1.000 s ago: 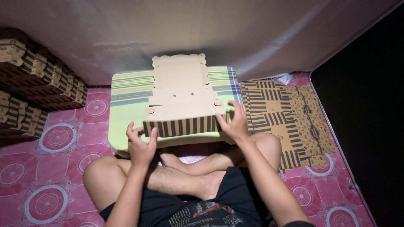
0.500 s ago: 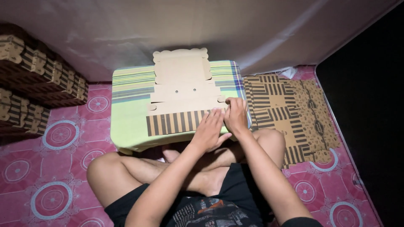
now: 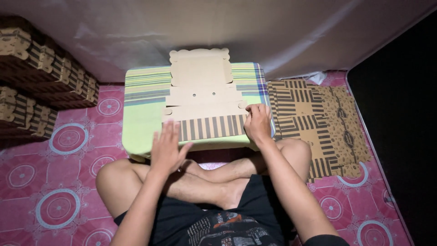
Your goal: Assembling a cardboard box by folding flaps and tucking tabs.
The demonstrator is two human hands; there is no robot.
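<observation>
Cardboard box blank [image 3: 205,98] lies flat on the green striped tabletop [image 3: 141,118], its striped flap nearest the person; the left hand [image 3: 167,148] has swung back from the right edge, now hovering open-fingered, while the right hand [image 3: 257,122] presses the flap's corner.

I see my right hand [image 3: 257,124] pressing the flat cardboard box [image 3: 205,102] on the small green table [image 3: 143,123]. My left hand [image 3: 167,148] sits flat at its striped edge.
</observation>
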